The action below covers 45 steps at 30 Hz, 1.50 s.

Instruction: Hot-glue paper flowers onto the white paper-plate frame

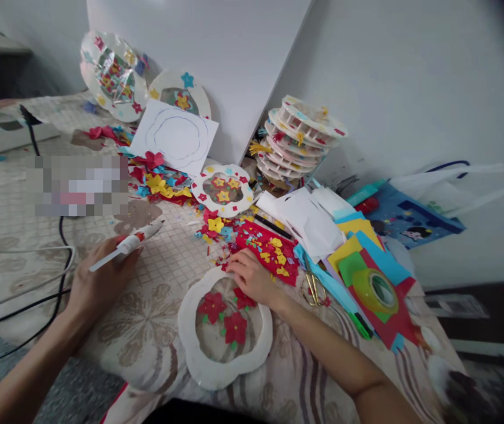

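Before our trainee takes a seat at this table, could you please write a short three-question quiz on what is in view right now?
1. Which hand holds the white glue gun?
2. True or false: three red flowers show inside the opening of the white scalloped frame.
3. Which of these rests on the coloured paper at the right?
A) gold-handled scissors
B) a roll of yellow tape
C) a black pen

Key:
1. The left hand.
2. True.
3. B.
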Motion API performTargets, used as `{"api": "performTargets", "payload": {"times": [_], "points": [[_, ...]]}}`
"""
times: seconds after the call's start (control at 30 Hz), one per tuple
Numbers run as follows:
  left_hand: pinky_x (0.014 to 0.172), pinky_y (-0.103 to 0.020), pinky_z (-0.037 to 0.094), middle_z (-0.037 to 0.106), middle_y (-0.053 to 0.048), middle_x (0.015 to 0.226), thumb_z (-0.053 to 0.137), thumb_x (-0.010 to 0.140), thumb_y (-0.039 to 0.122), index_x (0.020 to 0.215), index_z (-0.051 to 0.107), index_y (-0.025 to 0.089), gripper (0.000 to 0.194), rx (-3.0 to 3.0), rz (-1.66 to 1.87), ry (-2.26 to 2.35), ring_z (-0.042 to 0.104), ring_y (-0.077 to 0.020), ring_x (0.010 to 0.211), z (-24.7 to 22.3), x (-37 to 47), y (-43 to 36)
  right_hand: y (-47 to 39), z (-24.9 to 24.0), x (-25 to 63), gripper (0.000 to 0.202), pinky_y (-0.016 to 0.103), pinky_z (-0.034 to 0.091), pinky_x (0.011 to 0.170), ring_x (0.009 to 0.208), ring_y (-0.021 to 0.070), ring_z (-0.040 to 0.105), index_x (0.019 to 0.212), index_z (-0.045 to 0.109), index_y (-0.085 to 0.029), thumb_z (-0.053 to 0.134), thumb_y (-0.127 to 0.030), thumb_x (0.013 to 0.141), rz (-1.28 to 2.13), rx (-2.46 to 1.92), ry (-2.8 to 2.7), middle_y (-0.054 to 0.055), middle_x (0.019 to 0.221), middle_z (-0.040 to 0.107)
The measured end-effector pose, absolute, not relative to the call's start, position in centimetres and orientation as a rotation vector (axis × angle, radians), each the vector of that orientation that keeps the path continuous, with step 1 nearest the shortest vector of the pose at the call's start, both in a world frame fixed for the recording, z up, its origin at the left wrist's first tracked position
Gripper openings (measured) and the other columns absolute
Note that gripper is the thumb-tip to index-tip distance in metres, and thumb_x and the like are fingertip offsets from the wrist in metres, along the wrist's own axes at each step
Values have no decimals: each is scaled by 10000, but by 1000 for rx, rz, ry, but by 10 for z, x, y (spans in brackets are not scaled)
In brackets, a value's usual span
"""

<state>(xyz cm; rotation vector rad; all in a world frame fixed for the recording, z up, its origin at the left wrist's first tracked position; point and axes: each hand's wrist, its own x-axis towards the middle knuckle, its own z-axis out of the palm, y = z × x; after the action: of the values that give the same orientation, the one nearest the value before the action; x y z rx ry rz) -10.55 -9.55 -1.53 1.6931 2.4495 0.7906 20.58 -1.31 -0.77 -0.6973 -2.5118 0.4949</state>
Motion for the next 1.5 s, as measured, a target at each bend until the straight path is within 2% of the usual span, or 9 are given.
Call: {"api": "performTargets", "payload": {"times": [0.17, 0.33, 0.63, 1.03, 1.27, 1.5], "points": [[748, -322, 468, 646, -112, 1059, 382, 867, 470, 1179, 533, 170, 458, 1682, 744, 2472, 619, -277, 977, -14, -104, -96, -13, -8, 207, 312, 378, 447, 873, 947, 195, 497, 914, 575, -186, 405, 30, 768, 517, -740, -2386, 61, 920, 581], [705, -290, 448, 647, -101, 1071, 386, 876, 454, 1167, 537, 175, 431, 1682, 682, 2485, 632, -261, 936, -11, -103, -97, -14, -6, 207, 320, 365, 455, 856, 953, 199, 496, 883, 575, -201, 401, 33, 751, 563, -739, -2433, 51, 868, 597], [604, -263, 401, 656, -92, 984, 399, 865, 444, 1136, 548, 173, 411, 1672, 631, 2471, 638, -249, 853, -8, -103, -98, -17, -6, 207, 305, 387, 455, 873, 954, 208, 491, 897, 587, -199, 404, 11, 774, 512, -738, -2430, 57, 882, 609], [574, -266, 369, 646, -86, 869, 388, 868, 444, 1112, 559, 155, 416, 1650, 590, 2493, 634, -243, 802, -10, -104, -98, -14, -12, 211, 355, 402, 466, 859, 993, 217, 468, 1033, 651, -220, 483, -5, 805, 375, -606, -2591, 69, 1006, 604], [601, -271, 376, 651, -94, 949, 388, 867, 456, 1106, 566, 155, 424, 1649, 585, 2491, 632, -240, 800, -11, -104, -98, -15, -9, 212, 418, 410, 455, 911, 1023, 215, 474, 1145, 577, -206, 439, -3, 807, 487, -682, -2499, 70, 1027, 614], [577, -277, 371, 642, -77, 846, 382, 861, 454, 1071, 585, 161, 414, 1652, 606, 2499, 618, -228, 713, -12, -104, -98, -15, -6, 208, 390, 410, 441, 941, 1069, 207, 482, 1097, 561, -212, 424, 2, 802, 576, -684, -2495, 61, 1023, 624]]}}
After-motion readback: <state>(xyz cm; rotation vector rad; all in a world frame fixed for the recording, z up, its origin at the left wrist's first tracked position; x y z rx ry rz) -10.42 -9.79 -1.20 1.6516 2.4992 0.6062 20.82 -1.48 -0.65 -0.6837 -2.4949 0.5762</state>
